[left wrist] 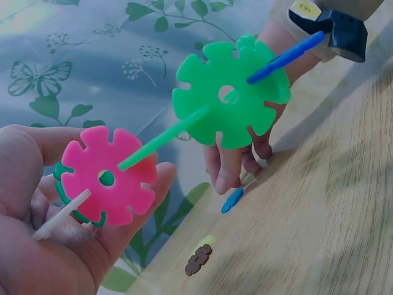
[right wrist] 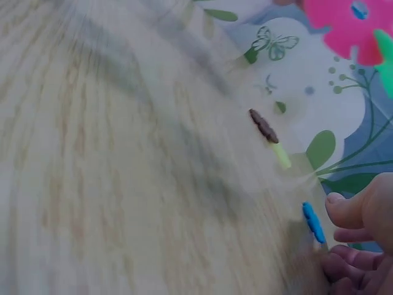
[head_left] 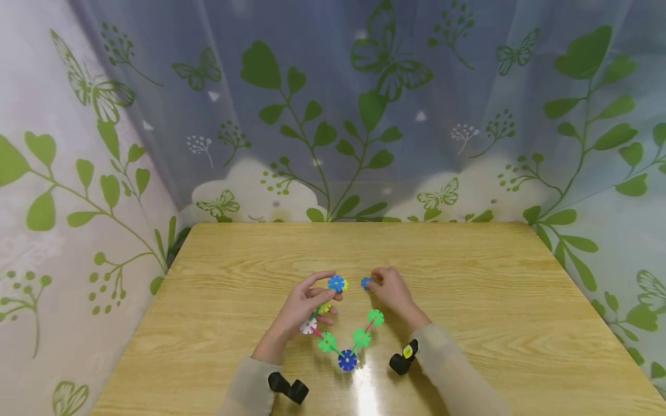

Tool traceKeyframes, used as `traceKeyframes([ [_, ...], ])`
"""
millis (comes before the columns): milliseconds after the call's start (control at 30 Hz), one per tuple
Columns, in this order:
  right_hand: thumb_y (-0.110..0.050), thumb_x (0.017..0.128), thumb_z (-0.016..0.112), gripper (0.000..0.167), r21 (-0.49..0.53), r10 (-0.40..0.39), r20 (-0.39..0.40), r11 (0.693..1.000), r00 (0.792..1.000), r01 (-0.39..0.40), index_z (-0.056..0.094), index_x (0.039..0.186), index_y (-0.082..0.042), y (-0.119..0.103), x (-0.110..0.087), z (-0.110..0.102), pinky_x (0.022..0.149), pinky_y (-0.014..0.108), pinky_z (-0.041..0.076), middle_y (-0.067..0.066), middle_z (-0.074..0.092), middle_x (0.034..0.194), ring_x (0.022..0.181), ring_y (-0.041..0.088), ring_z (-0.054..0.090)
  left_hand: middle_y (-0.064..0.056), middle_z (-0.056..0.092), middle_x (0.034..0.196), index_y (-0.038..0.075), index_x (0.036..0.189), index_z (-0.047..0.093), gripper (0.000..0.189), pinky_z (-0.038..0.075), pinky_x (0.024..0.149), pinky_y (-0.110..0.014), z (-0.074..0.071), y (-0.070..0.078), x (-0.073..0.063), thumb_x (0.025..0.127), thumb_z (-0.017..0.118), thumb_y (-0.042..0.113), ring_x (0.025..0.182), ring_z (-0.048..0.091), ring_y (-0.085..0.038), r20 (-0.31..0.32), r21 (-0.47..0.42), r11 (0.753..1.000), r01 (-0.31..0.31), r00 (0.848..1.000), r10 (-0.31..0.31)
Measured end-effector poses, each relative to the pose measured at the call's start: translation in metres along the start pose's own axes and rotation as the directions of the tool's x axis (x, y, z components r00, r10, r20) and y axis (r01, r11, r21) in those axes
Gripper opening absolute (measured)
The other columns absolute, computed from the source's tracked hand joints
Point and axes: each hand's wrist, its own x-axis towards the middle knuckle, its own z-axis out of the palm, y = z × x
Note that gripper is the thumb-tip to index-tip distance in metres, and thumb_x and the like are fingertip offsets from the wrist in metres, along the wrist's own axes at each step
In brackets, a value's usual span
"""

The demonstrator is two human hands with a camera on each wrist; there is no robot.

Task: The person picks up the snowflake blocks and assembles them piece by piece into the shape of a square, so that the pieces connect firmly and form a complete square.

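Note:
My left hand pinches a light-blue notched snowflake disc between thumb and fingers. From it hangs a chain of interlocked discs, with a white disc, green discs and a dark-blue disc at the lowest bend. A pink disc shows close to the left palm in the left wrist view. My right hand is low over the table, thumb and fingers slightly apart. Its fingertips are right at a loose blue disc lying on the wood.
A brown disc and a yellow disc lie together on the wooden table, beyond the loose blue disc in the right wrist view. A patterned curtain stands behind the table's far edge. Each sleeve carries a black wrist camera.

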Motion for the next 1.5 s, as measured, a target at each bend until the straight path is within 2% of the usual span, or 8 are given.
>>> traceKeyframes([
  [167, -0.023, 0.085, 0.069, 0.039, -0.168, 0.036, 0.017, 0.985, 0.999, -0.032, 0.062, 0.115, 0.001, 0.000, 0.002, 0.005, 0.078, 0.045, 0.052, 0.020, 0.050, 0.107, 0.092, 0.031, 0.056, -0.015, 0.066, 0.101, 0.012, 0.137, 0.043, 0.043, 0.054, 0.069, -0.057, 0.000, -0.001, -0.001, 0.096, 0.053, 0.010, 0.079, 0.062, -0.040, -0.003, -0.006, 1.000, -0.003, 1.000, 0.003],
  [333, -0.020, 0.084, 0.070, 0.032, -0.210, 0.082, 0.028, 0.975, 0.996, -0.075, 0.063, 0.109, -0.002, -0.002, 0.004, 0.006, 0.074, 0.044, 0.054, 0.019, 0.049, 0.107, 0.088, 0.030, 0.058, -0.015, 0.066, 0.100, 0.011, 0.136, 0.044, 0.042, 0.054, 0.069, -0.057, 0.000, -0.001, -0.001, 0.095, 0.053, 0.010, 0.082, 0.060, -0.045, -0.008, -0.017, 1.000, 0.002, 1.000, -0.002],
  [533, -0.018, 0.084, 0.071, 0.022, -0.152, 0.090, 0.062, 0.985, 0.994, -0.080, 0.058, 0.099, -0.008, -0.006, 0.001, 0.002, 0.063, 0.035, 0.050, 0.007, 0.058, 0.089, 0.076, 0.021, 0.056, -0.018, 0.065, 0.101, 0.010, 0.136, 0.044, 0.042, 0.053, 0.069, -0.059, 0.001, 0.000, 0.000, 0.095, 0.054, 0.010, 0.086, 0.056, -0.053, -0.016, -0.029, 1.000, 0.004, 1.000, -0.004],
  [633, -0.016, 0.085, 0.070, 0.018, -0.105, 0.071, 0.063, 0.992, 0.995, -0.064, 0.058, 0.095, -0.009, -0.008, -0.004, 0.000, 0.059, 0.032, 0.049, 0.004, 0.061, 0.083, 0.073, 0.018, 0.057, -0.017, 0.065, 0.100, 0.009, 0.136, 0.043, 0.042, 0.053, 0.069, -0.059, 0.001, 0.000, 0.000, 0.095, 0.054, 0.011, 0.082, 0.060, -0.046, -0.021, -0.035, 0.999, 0.008, 1.000, -0.009],
  [800, -0.011, 0.084, 0.070, 0.013, 0.068, 0.028, 0.020, 0.997, 0.999, -0.029, 0.061, 0.089, -0.006, -0.019, -0.014, -0.008, 0.057, 0.028, 0.048, 0.004, 0.060, 0.080, 0.072, 0.018, 0.055, -0.015, 0.066, 0.098, 0.008, 0.136, 0.043, 0.042, 0.054, 0.069, -0.058, 0.001, 0.000, 0.000, 0.095, 0.054, 0.010, 0.076, 0.064, -0.032, -0.032, -0.047, 0.999, 0.009, 0.999, -0.010],
  [1067, -0.011, 0.083, 0.071, 0.013, 0.245, -0.031, -0.017, 0.969, 0.999, 0.034, 0.059, 0.083, -0.006, -0.043, -0.027, -0.020, 0.052, 0.023, 0.048, 0.002, 0.063, 0.074, 0.065, 0.015, 0.054, -0.014, 0.066, 0.097, 0.008, 0.135, 0.043, 0.041, 0.057, 0.066, -0.050, 0.002, 0.002, 0.001, 0.095, 0.054, 0.010, 0.075, 0.064, -0.031, -0.058, -0.067, 0.998, 0.009, 0.998, -0.013],
  [1200, -0.012, 0.083, 0.071, 0.013, 0.274, -0.102, -0.034, 0.956, 0.994, 0.107, 0.060, 0.081, -0.006, -0.055, -0.035, -0.025, 0.049, 0.023, 0.046, 0.004, 0.064, 0.072, 0.061, 0.016, 0.052, -0.020, 0.064, 0.099, 0.009, 0.135, 0.042, 0.042, 0.056, 0.067, -0.052, 0.001, -0.003, 0.004, 0.095, 0.055, 0.011, 0.075, 0.064, -0.033, -0.065, -0.075, 0.997, 0.018, 0.998, -0.023],
  [1500, -0.012, 0.083, 0.071, 0.012, 0.213, -0.252, -0.062, 0.942, 0.966, 0.259, 0.061, 0.080, -0.008, -0.065, -0.042, -0.020, 0.045, 0.021, 0.041, 0.001, 0.064, 0.068, 0.056, 0.011, 0.050, -0.030, 0.060, 0.103, 0.009, 0.134, 0.042, 0.044, 0.057, 0.063, -0.052, 0.001, -0.019, 0.013, 0.094, 0.057, 0.018, 0.071, 0.065, -0.031, -0.099, -0.101, 0.995, 0.003, 0.995, -0.013],
])
